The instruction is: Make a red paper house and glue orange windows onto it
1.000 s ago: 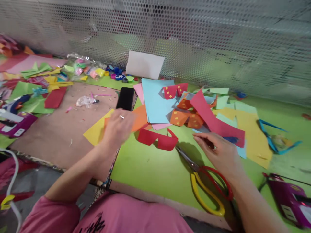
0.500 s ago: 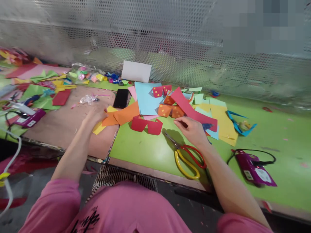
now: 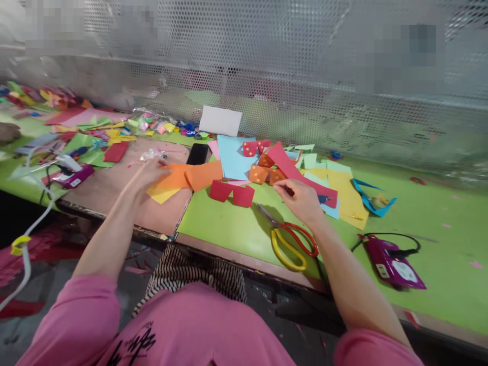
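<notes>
My left hand (image 3: pixel 150 175) has its fingers closed at the left edge of an orange paper strip (image 3: pixel 173 177). The strip bends upward, overlaps a yellow paper piece (image 3: pixel 162 194) and covers the near part of a black phone (image 3: pixel 199 153). My right hand (image 3: pixel 299 200) has its thumb and fingertips pinched together beside orange dotted paper glasses (image 3: pixel 259 174); anything between them is too small to make out. Plain red paper glasses (image 3: pixel 232 193) lie between my hands. Scissors (image 3: pixel 290 246) with red and yellow handles lie below my right hand.
Red dotted paper glasses (image 3: pixel 249 148), a light blue sheet (image 3: pixel 234 152) and a red strip (image 3: pixel 290 165) lie behind. Purple power boxes with cables stand right (image 3: pixel 394 264) and left (image 3: pixel 74 176). A perforated metal panel (image 3: pixel 244 66) rises behind the table. Another person's hand (image 3: pixel 9 132) shows far left.
My left hand has shifted slightly left, away from the phone. The orange strip has risen and now hides part of the phone. My right hand keeps its pinch. The whole view has shifted.
</notes>
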Tool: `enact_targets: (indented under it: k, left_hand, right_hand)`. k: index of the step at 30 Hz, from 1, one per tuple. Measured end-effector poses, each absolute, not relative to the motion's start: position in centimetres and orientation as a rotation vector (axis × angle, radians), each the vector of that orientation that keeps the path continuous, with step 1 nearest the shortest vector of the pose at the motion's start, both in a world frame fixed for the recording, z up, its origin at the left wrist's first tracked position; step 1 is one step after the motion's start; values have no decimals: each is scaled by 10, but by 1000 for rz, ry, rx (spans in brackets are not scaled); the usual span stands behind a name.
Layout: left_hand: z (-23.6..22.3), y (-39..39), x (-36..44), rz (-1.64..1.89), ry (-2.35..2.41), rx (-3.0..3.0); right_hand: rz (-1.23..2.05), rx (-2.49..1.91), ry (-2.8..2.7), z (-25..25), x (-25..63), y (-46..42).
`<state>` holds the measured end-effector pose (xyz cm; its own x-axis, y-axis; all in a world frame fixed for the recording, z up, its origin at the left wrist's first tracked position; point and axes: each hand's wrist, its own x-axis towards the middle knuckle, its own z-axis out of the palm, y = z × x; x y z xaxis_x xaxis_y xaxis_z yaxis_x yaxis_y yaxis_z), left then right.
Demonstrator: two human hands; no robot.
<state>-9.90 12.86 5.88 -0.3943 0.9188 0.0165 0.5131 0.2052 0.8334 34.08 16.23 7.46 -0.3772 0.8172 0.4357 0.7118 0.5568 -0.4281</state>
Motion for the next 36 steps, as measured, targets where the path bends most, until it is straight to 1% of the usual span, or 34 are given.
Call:
enact_targets:
  k: [4,5,6,8,10,13,16,18,20,23,25,27,30,33,36]
  left_hand:
    - [74,107,-91,1757,1623,1047]
    - [75,100,-84,1853,1527,995]
    - [74,92,-73,1887,1471,974]
    - [68,74,-44,1976,1212,861]
    - [56,51,-10,1936,1112,823]
    - [36,14,34,1859,1025,815]
    - [17,-18,52,1689,1029,844]
    - [6,-34,49,1540,1087,918]
    - [-1,-49,39,1416,1180,1066]
    - [-1,-65,19,1287,1266,1296]
    - [4,-67,6,1227,1244,1336]
    - [10,-59,-5,1238,1132,1234]
    - [17,-29,-16,1352,976,1085]
    - [21,6,-20,1596,1010,1142]
    - [16,31,-21,1650,1196,1283]
  right_hand:
    - [183,-1199,-2092,101,341,138]
    - [167,-1187,-2087,106,338,126]
    - [174,-1166,-2130,110,332,111]
    - [207,-1060,-2291,108,313,77]
    - [177,-972,-2420,94,286,44]
    - [-43,-880,-2556,56,247,13]
    - [-212,-876,-2567,22,230,1]
    - [-275,-870,-2538,9,231,-1]
    - [-239,-860,-2509,5,235,-3]
    - [-55,-785,-2426,9,239,-6]
    - [57,-669,-2372,14,238,-9]
    - [115,-535,-2362,21,237,-11]
    - [160,-402,-2427,32,233,-9]
    - [211,-510,-2450,34,233,2]
    - [213,-748,-2448,25,235,17]
